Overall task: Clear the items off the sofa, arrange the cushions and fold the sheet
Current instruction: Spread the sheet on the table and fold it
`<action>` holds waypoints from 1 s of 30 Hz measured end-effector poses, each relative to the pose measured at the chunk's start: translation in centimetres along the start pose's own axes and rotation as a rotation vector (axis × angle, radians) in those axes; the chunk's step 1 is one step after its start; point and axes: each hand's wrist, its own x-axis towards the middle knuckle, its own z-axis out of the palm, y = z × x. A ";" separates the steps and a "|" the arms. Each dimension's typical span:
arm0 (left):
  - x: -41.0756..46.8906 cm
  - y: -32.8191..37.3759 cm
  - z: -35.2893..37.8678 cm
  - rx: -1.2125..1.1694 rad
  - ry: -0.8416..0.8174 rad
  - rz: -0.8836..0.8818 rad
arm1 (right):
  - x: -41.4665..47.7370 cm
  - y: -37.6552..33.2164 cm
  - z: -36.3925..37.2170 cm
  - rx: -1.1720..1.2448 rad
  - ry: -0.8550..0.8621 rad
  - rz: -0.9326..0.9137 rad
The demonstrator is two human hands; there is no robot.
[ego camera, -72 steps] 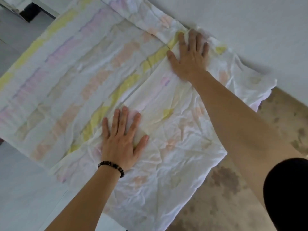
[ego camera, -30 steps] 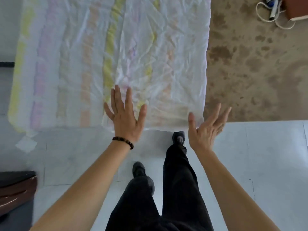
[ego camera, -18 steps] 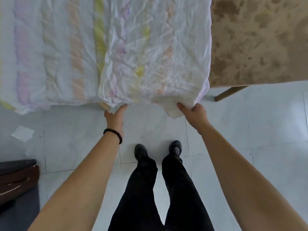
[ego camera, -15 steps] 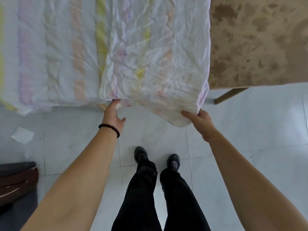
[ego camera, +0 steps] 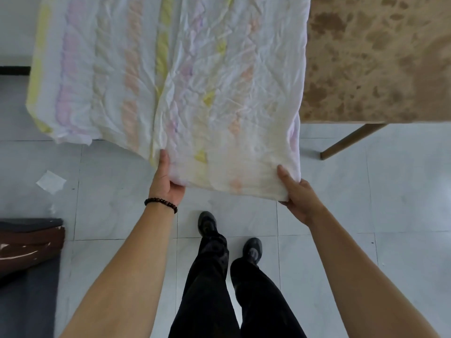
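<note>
A white sheet (ego camera: 195,69) with pale yellow, pink and orange stripes lies half folded over a brown mottled table (ego camera: 378,57). Its near edge hangs off the table toward me. My left hand (ego camera: 166,181), with a dark bead bracelet at the wrist, grips the near left corner of the folded layer, thumb on top. My right hand (ego camera: 296,193) grips the near right corner, thumb on top and fingers underneath. Both corners are lifted off the table edge.
A table leg (ego camera: 351,140) slants down to the pale tiled floor (ego camera: 390,203) at right. A scrap of white paper (ego camera: 51,182) lies on the floor at left. A dark brown and grey object (ego camera: 26,247) sits at the lower left. My legs and black shoes are below.
My hands went from flat on the sheet to gripping its near corners. Over the last half second they have pulled the near edge farther off the table toward me.
</note>
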 end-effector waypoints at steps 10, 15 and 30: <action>-4.9 2.6 0.1 0.284 0.491 -0.005 | -0.5 -0.2 0.8 -0.585 0.303 -0.147; -10.1 7.4 -1.3 0.623 0.609 0.270 | -2.9 -2.7 7.2 -0.906 0.206 -0.333; -8.8 30.6 -15.5 1.183 0.483 0.834 | -4.7 -3.7 38.9 -1.228 0.425 -0.945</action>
